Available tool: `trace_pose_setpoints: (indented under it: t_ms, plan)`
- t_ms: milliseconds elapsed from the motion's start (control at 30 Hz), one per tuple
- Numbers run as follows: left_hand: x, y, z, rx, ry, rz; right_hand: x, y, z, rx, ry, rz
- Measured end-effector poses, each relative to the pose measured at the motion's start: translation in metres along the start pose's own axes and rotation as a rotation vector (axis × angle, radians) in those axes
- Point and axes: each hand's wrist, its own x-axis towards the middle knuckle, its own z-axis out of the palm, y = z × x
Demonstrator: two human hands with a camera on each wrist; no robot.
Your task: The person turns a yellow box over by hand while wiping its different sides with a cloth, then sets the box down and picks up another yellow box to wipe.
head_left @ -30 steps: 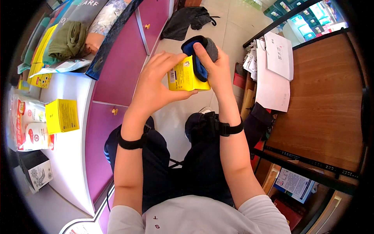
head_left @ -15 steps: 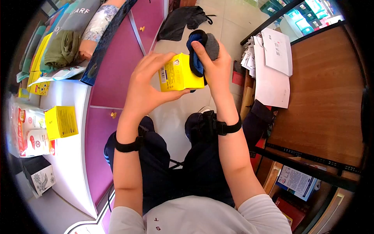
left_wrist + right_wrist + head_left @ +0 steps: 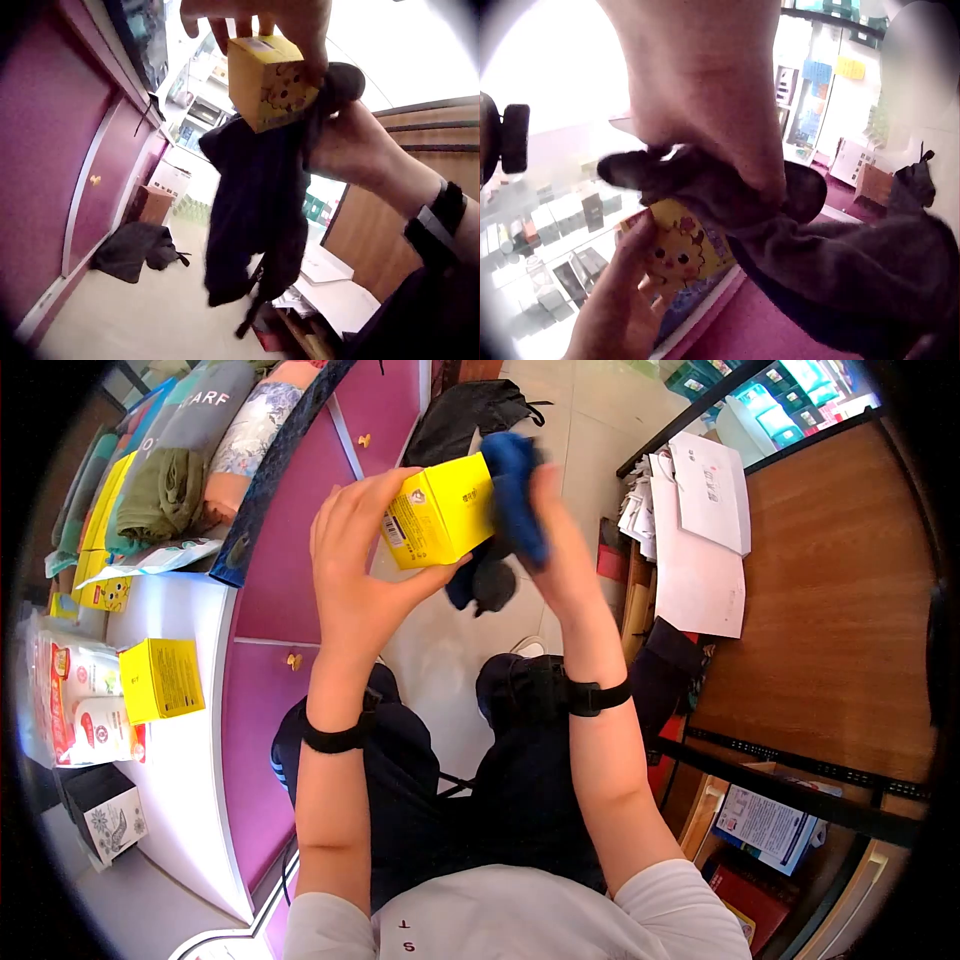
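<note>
In the head view my left hand (image 3: 352, 555) grips a yellow cardboard box (image 3: 445, 510) between thumb and fingers, with its printed sides towards me. A cartoon face shows on the box's far side (image 3: 676, 259) in the right wrist view. My right hand (image 3: 572, 565) holds a soft dark blue and grey cloth (image 3: 518, 495), blurred, right at the box's right side. Part of the cloth hangs below the box. In the left wrist view the cloth (image 3: 259, 195) drapes down in long dark flaps, and the right fingers are partly hidden behind it.
On the white counter (image 3: 185, 780) to the left stand another yellow box (image 3: 162, 680), a plastic-wrapped pack (image 3: 85, 700) and folded cloths (image 3: 165, 485). Purple cabinets (image 3: 290, 570) run below. A black bag (image 3: 465, 425) lies on the floor. Wooden shelving (image 3: 810, 620) with papers is at right.
The left hand has carried the yellow box left and up and tilted it. The right hand has turned the cloth, which now shows more blue and hangs lower under the box.
</note>
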Motion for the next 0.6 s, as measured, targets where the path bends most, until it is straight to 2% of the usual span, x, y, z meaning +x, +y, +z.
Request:
trace_pose_setpoints:
  t_ms: [33, 67, 133, 267, 333, 433, 567, 600]
  plan:
    - [0.0, 0.0, 0.001, 0.011, 0.019, 0.001, -0.007, 0.0, 0.015, -0.187, -0.059, -0.035]
    - [-0.001, 0.0, 0.001, 0.022, 0.037, 0.002, -0.011, -0.003, 0.028, -0.133, -0.093, -0.118]
    - [-0.003, -0.003, 0.002, 0.033, 0.052, -0.004, -0.007, -0.003, 0.028, -0.116, -0.171, -0.067]
    - [-0.004, 0.0, 0.003, 0.038, 0.094, -0.033, -0.003, 0.002, 0.031, -0.069, -0.201, -0.097]
    - [-0.005, 0.001, 0.002, 0.048, 0.068, -0.035, 0.0, 0.006, 0.031, 0.073, -0.237, -0.068]
    - [-0.007, -0.001, 0.003, 0.045, 0.05, -0.048, -0.002, 0.004, 0.027, 0.039, -0.28, -0.124]
    - [-0.01, -0.006, 0.005, 0.012, 0.049, -0.071, -0.008, -0.006, 0.035, 0.01, -0.263, -0.158]
    - [-0.01, -0.005, 0.005, 0.013, 0.05, -0.07, -0.009, -0.007, 0.039, 0.078, -0.215, -0.119]
